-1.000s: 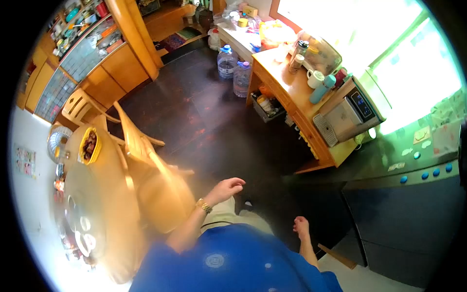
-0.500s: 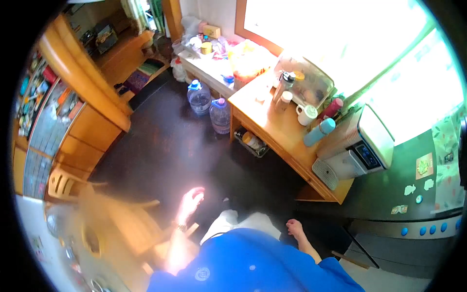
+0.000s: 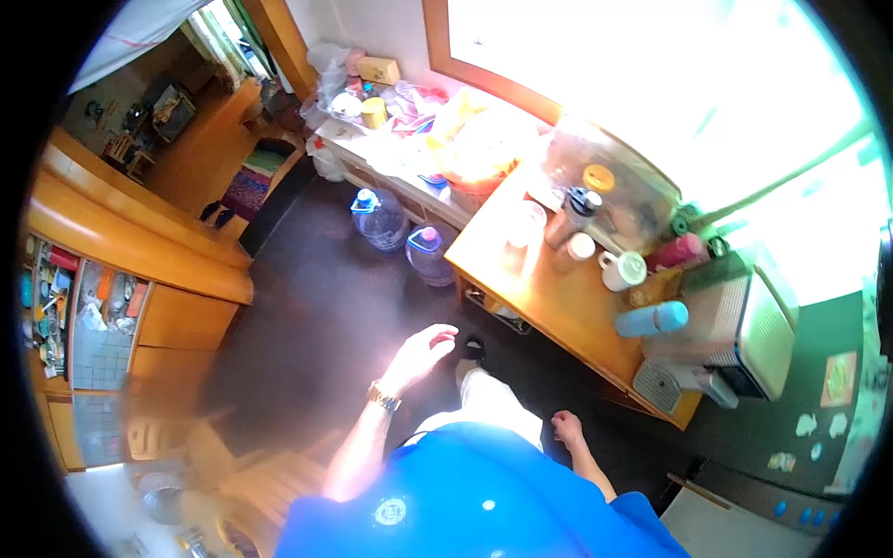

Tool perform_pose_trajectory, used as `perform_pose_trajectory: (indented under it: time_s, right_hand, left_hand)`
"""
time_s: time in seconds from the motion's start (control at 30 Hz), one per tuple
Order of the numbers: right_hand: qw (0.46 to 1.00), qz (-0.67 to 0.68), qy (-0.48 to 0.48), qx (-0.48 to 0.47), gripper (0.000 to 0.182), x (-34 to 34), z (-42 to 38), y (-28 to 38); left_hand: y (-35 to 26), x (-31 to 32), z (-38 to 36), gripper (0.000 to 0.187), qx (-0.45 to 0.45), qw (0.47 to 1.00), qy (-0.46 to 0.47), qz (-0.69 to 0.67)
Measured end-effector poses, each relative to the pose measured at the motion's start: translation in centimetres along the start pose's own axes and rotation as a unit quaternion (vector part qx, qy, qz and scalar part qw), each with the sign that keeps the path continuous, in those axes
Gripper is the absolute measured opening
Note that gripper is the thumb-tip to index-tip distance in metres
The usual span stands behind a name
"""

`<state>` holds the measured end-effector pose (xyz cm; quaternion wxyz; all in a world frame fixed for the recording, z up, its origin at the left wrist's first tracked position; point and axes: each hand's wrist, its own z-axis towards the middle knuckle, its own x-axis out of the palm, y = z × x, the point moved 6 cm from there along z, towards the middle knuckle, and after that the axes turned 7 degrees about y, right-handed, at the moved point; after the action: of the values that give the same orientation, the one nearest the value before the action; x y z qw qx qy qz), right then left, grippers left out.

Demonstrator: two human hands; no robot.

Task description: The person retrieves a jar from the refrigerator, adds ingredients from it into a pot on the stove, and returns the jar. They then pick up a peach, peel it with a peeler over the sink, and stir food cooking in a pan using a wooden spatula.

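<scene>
My left hand (image 3: pixel 423 355) hangs over the dark floor at the middle of the view, a gold watch (image 3: pixel 382 397) on its wrist. Its fingers are loosely bent and apart from the thumb, and nothing shows in them. Low by my right hip is my right hand (image 3: pixel 566 429), its fingers curled in with no object visible. Neither hand touches anything. Nearest to my right hand is the wooden table (image 3: pixel 549 302), which bears a blue bottle (image 3: pixel 651 319), a white mug (image 3: pixel 623 271) and a water dispenser (image 3: pixel 716 325).
Two large water jugs (image 3: pixel 379 219) stand on the floor ahead. Beyond them, a white cabinet (image 3: pixel 349 158) is covered with bags and jars. A glass-fronted cupboard (image 3: pixel 186 316) is at left, with a wooden chair (image 3: pixel 153 437) below it. A doorway (image 3: pixel 214 121) opens far left.
The view has shifted forward, and the table and dispenser appear nearer. My left hand has swung forward and right, and a black shoe now shows beneath me. My right hand stays by my side.
</scene>
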<state>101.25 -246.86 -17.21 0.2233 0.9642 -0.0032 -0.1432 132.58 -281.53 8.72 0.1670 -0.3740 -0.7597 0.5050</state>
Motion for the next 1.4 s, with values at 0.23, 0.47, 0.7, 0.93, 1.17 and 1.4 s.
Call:
perform_pose_trajectory:
  time_s: [0.23,0.47,0.7,0.93,1.17,1.4]
  right_hand:
    - [0.991,-0.086,0.071,-0.068,0.04,1.3,3.9,14.4]
    - [0.962,-0.023,0.199,-0.184,0.043,3.7,-0.6,41.1]
    - [0.971,0.14,0.117,-0.152,0.041,10.2,1.0,53.8]
    - [0.975,0.219,0.0,-0.02,0.039,18.2,3.1,64.0]
    - [0.974,0.199,-0.055,0.09,0.038,21.1,3.2,62.5]
    - [0.965,0.209,-0.086,0.13,0.037,21.9,3.1,62.4]
  left_hand:
    - [-2.0,-11.6,7.1,0.041,-0.033,0.993,-0.102,0.05]
    - [0.5,-28.3,23.6,0.048,-0.043,0.984,-0.117,0.126]
    - [6.0,-39.5,45.3,0.042,0.017,0.98,-0.087,0.177]
    - [13.2,-44.2,66.0,0.04,0.017,0.99,-0.03,0.138]
    - [20.6,-39.7,71.9,0.04,-0.186,0.979,0.036,0.072]
    - [10.9,-38.7,68.8,0.01,-0.153,0.916,0.147,-0.341]
